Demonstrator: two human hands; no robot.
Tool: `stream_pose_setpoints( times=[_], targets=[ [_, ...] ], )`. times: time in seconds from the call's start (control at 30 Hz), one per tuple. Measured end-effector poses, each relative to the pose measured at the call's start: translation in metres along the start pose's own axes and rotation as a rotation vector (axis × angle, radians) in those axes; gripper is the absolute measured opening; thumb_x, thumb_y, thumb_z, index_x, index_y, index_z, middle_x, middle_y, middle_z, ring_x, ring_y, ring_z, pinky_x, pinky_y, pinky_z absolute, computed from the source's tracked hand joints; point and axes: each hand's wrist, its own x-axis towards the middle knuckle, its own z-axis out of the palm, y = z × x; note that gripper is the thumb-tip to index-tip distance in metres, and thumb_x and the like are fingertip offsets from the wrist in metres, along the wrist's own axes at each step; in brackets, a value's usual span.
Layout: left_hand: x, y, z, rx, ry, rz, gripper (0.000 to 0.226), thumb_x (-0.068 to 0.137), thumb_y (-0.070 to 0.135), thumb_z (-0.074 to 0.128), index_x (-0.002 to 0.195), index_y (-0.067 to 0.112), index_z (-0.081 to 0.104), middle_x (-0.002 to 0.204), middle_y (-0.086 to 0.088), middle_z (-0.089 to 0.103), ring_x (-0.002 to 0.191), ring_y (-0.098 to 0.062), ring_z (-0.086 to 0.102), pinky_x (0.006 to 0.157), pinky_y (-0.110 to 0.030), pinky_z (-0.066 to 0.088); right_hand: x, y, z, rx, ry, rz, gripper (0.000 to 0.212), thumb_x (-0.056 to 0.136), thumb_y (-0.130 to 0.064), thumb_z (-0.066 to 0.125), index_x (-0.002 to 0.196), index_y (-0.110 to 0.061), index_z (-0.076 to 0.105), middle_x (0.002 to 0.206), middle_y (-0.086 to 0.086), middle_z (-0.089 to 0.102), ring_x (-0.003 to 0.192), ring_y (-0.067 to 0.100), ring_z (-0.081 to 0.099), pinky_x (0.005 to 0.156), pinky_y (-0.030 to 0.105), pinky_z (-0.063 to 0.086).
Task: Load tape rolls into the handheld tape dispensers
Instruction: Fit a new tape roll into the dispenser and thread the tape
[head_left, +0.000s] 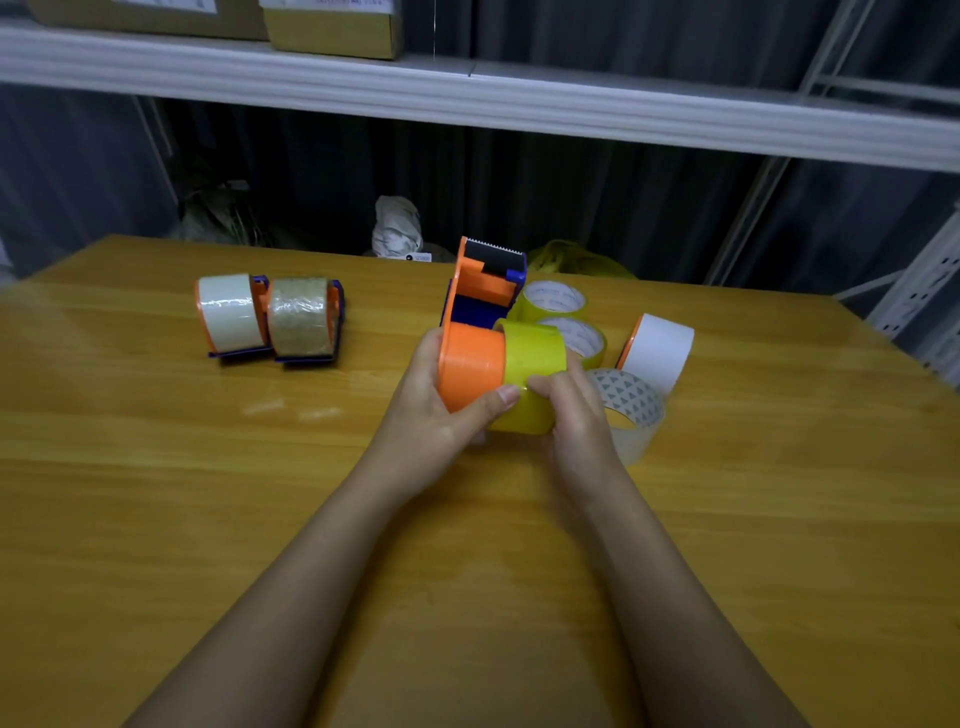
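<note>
My left hand (441, 410) grips an orange and blue tape dispenser (475, 332) by its orange hub, held above the middle of the wooden table (208, 493). My right hand (576, 410) holds a yellow tape roll (535, 364) against the open end of that hub, partly slid on. The dispenser's toothed cutter points away from me. Two loaded dispensers, one with white tape (228, 314) and one with brownish tape (304, 317), stand at the left.
Two yellow rolls (556, 301) (584, 338) lie behind my hands. A clear roll (631, 410) and another white-taped dispenser (660, 351) sit to the right. A white shelf (519, 104) with cardboard boxes runs overhead. Bags lie behind the table.
</note>
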Motion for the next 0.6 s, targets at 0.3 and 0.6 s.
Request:
stream_pose_setpoints(
  times=[0.3,0.6],
  targets=[
    [-0.001,0.009,-0.002,-0.078,0.024,0.035,0.036,0.081,0.004,0.066,0.102,0.027,0.050,0.087,0.008,0.060,0.069,0.004,0.062,0.054,-0.014,0.050,0.000,0.003,-0.005,-0.347,0.065,-0.196,0.055,0.078,-0.057,0.052,0.129,-0.046,0.034,0.136,-0.008,0.037,0.129,0.011,0.039,0.104,0.031,0.041],
    [0.000,0.007,-0.002,-0.074,-0.069,0.018,0.012,0.094,0.023,0.051,0.106,0.022,0.053,0.086,0.003,0.061,0.072,-0.002,0.061,0.063,-0.017,0.050,-0.003,0.005,0.002,-0.452,0.048,-0.140,0.048,0.081,-0.068,0.032,0.122,-0.043,0.038,0.127,-0.008,0.040,0.118,0.004,0.043,0.100,0.029,0.041]
  ],
)
